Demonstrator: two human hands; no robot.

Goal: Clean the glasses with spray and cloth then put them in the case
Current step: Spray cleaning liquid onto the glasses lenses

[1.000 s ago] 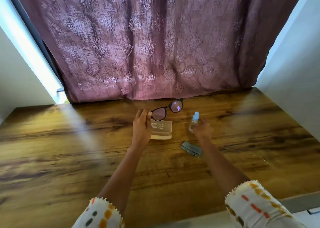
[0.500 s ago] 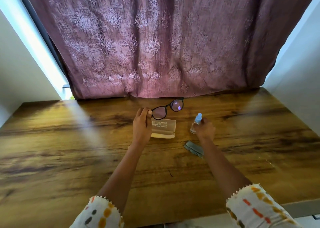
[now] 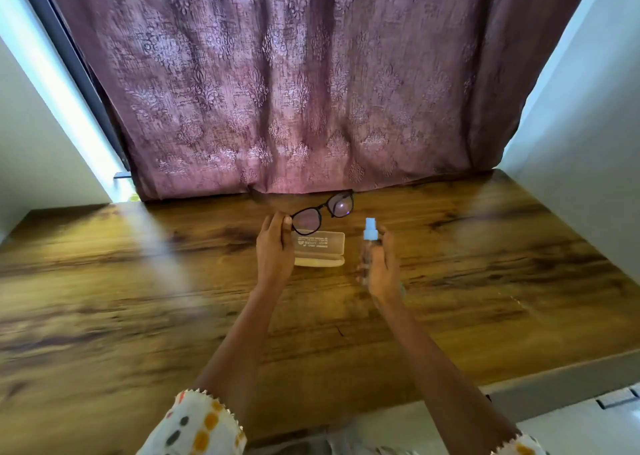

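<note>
The left hand is closed on the left end of the black-framed glasses, pinching the frame at its outer corner between thumb and fingers. The glasses stick out to the right of that hand, raised off the table and tilted, the far lens higher and close to the hem of the curtain. Just below them, touching the table beside the left hand, lies the pale glasses case, shut, its printed lid facing up.

The right hand is wrapped around a small clear spray bottle, held upright with its light blue nozzle above the fingers, level with the case and a little to its right. The cloth cannot be made out. Both forearms reach forward over the wooden table.
</note>
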